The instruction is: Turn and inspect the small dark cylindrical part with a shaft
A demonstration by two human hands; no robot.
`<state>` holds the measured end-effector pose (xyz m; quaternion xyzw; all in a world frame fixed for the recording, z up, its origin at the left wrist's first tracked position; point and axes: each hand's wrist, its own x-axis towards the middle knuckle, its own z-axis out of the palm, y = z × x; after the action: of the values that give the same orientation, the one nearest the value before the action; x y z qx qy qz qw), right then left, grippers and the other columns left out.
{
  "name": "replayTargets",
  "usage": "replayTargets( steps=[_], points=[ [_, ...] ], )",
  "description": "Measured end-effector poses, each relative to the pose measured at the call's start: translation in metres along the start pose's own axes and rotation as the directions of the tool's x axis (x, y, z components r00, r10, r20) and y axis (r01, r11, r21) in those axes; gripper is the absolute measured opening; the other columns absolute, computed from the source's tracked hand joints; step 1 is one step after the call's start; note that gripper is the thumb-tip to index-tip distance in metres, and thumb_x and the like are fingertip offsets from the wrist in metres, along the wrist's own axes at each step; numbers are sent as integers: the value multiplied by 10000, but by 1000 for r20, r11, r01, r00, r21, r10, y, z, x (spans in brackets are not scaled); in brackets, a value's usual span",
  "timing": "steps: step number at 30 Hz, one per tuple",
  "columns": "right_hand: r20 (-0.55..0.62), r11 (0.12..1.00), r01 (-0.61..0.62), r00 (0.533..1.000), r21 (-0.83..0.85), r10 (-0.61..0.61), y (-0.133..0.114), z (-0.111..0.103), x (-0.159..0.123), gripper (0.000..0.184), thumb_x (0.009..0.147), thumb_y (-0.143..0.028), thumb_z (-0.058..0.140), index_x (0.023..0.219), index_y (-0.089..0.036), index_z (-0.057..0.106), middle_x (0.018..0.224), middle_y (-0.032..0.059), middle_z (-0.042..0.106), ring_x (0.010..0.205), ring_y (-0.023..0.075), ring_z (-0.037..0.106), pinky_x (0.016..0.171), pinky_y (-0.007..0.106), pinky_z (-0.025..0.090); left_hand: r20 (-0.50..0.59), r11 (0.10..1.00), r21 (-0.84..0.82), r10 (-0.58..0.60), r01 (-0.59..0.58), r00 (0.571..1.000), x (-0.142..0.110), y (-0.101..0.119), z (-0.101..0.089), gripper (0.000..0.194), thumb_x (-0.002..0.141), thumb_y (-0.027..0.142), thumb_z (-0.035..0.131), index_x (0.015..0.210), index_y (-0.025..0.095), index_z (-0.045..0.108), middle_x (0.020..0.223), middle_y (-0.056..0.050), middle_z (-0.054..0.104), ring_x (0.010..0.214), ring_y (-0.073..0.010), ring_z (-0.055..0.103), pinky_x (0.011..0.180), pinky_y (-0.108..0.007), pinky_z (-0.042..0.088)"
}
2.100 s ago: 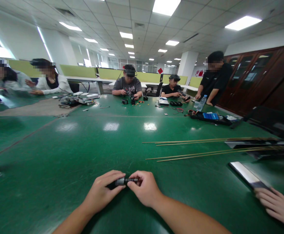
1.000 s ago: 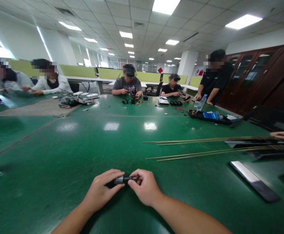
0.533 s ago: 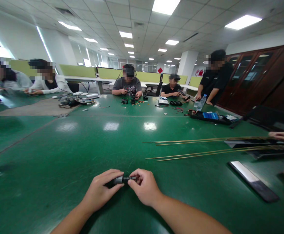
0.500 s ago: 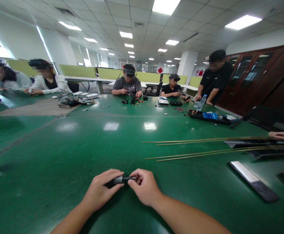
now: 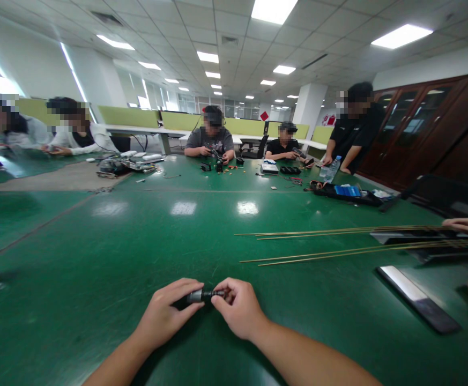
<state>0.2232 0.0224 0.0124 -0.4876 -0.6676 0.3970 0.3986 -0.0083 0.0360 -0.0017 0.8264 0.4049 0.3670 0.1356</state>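
Low over the green table (image 5: pixel 137 241), both my hands grip one small dark cylindrical piece (image 5: pixel 195 296) lying crosswise between them. It has a thick body with a grey band on the left and a thinner, ribbed black end on the right. My left hand (image 5: pixel 169 308) holds the thick body between thumb and fingers. The thin end is pinched by my right hand (image 5: pixel 239 308), whose fingers partly hide it. The exact kind of piece cannot be made out.
Thin long rods (image 5: pixel 322 231) reach in from the right, where another person's hand (image 5: pixel 465 226) rests. A black and silver flat bar (image 5: pixel 416 297) lies nearer. Farther back are a tool pouch (image 5: pixel 348 194), a water bottle (image 5: pixel 331 170) and several people at work.
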Motion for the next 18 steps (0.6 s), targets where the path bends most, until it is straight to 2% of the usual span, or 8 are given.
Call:
replayTargets(
  steps=[18],
  points=[
    [-12, 1000, 4, 1000, 13, -4, 0, 1, 0, 116, 842, -245, 649, 913, -168, 697, 705, -9, 614, 584, 107, 507, 530, 206, 376, -30, 1000, 22, 8, -7, 1000, 1, 3, -3, 331, 852, 283, 730, 1180, 270, 688, 1121, -57, 710, 1023, -204, 689, 898, -307, 578]
  ],
)
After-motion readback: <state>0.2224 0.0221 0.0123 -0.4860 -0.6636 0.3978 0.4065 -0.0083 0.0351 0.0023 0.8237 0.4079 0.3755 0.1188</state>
